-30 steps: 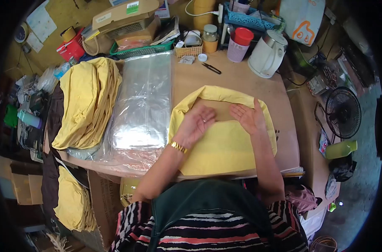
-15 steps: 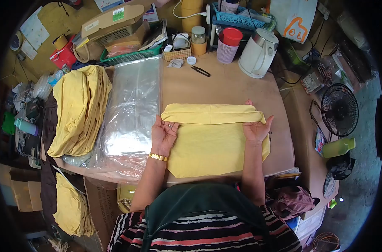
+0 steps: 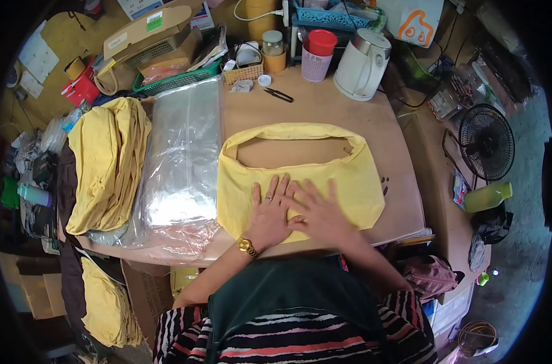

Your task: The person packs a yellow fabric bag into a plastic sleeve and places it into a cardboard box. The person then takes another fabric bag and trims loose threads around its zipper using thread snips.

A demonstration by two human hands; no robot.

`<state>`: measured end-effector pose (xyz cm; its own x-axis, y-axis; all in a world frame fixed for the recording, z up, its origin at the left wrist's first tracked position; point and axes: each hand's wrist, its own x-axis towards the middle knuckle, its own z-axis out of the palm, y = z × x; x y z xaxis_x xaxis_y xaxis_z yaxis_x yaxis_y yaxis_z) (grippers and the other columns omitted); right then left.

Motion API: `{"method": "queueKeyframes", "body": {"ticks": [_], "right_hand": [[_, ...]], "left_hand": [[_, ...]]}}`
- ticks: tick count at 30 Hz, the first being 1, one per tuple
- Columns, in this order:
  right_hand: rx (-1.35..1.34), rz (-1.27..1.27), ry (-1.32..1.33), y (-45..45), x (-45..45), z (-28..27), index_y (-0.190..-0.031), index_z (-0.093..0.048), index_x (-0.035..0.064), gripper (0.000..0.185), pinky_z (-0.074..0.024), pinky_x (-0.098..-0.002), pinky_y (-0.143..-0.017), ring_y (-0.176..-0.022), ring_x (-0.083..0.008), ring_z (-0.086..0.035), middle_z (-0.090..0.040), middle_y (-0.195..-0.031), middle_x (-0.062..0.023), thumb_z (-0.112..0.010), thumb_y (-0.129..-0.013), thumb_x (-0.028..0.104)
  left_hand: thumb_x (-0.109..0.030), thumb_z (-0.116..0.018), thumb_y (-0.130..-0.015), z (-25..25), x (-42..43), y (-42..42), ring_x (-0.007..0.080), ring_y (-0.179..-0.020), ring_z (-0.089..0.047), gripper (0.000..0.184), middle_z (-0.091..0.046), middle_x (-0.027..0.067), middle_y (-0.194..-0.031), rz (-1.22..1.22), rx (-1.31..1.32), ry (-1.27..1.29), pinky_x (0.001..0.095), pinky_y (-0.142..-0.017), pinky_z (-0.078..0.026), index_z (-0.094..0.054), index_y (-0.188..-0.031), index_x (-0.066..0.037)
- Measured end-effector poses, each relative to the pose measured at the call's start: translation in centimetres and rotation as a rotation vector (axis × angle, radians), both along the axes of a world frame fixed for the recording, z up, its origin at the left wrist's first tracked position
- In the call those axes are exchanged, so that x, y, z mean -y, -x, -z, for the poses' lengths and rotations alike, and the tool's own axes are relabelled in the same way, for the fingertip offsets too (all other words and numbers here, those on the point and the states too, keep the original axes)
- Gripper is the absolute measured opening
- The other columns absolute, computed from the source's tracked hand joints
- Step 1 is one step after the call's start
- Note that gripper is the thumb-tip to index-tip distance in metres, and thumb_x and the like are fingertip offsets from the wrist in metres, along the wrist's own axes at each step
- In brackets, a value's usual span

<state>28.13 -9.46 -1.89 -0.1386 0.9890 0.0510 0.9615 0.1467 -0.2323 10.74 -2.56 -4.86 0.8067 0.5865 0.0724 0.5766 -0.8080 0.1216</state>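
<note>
Head: yellow bag under left grip

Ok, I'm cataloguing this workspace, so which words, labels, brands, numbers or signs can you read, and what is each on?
No text reads with certainty.
Calendar: digits, too small.
Cardboard box: green label and white label, too small.
Brown carton below: print, blurred.
Wristwatch: dial too small.
Yellow bag: no text visible.
</note>
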Motion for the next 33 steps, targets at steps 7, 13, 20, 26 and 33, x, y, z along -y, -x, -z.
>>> {"method": "queueKeyframes", "body": {"ticks": [7, 13, 20, 26, 33], "right_hand": [[0.153, 0.338, -0.096, -9.0, 5.0, 2.1, -0.148, -0.030, 0.0153, 0.079, -0.0147, -0.0668, -0.110, -0.142, -0.0409, -0.020, -0.023, -0.155, -0.0135, -0.060, -0.085, 0.050], [0.087, 0.233, -0.013, -8.1, 6.4, 0.2, -0.141, -0.044, 0.0141, 0.066, -0.0228, -0.0600, -0.110, -0.139, -0.0366, -0.029, -0.035, -0.150, -0.0141, -0.063, -0.086, 0.043], [-0.391, 0.092, -0.237, -8.0, -9.8, -5.8, -0.103, -0.064, 0.0005, 0.019, -0.0496, -0.0374, -0.078, -0.095, -0.0302, -0.063, -0.065, -0.101, -0.0156, -0.062, -0.089, 0.013], [-0.293, -0.282, -0.586, -2.0, -33.0, 3.5, -0.105, -0.066, 0.0043, 0.024, -0.0491, -0.0408, -0.089, -0.102, -0.0334, -0.062, -0.062, -0.114, -0.0177, -0.055, -0.084, 0.004], [-0.081, 0.048, -0.203, -0.9, -38.8, 4.0, -0.092, -0.071, 0.0039, 0.019, -0.0523, -0.0404, -0.079, -0.086, -0.0315, -0.067, -0.069, -0.091, -0.0160, -0.061, -0.078, 0.013]], "left_hand": [[-0.058, -0.049, -0.089, -0.9, -5.9, 0.2, 0.0362, -0.144, -0.018, 0.079, -0.022, 0.0148, -0.156, 0.184, 0.083, 0.096, 0.0629, -0.112, -0.011, -0.028, -0.149, -0.011], [-0.062, -0.044, -0.090, -3.1, -0.4, 2.1, 0.0469, -0.143, -0.010, 0.082, -0.009, 0.0129, -0.159, -0.016, -0.208, 0.247, 0.0710, -0.107, -0.013, -0.019, -0.152, -0.014], [-0.060, -0.046, -0.090, -2.5, 0.9, 0.1, 0.0451, -0.143, -0.014, 0.074, -0.017, 0.0171, -0.157, -0.020, 0.069, 0.022, 0.0719, -0.103, -0.019, -0.032, -0.148, -0.017], [-0.060, -0.051, -0.087, -1.5, 1.2, 2.1, 0.0433, -0.142, -0.017, 0.072, -0.021, 0.0177, -0.155, -0.059, 0.085, 0.134, 0.0726, -0.104, -0.014, -0.036, -0.147, -0.023], [-0.059, -0.051, -0.087, -1.9, 0.3, 2.9, 0.0407, -0.140, -0.024, 0.070, -0.029, 0.0197, -0.150, -0.134, 0.126, 0.184, 0.0731, -0.103, -0.014, -0.039, -0.145, -0.023]]}}
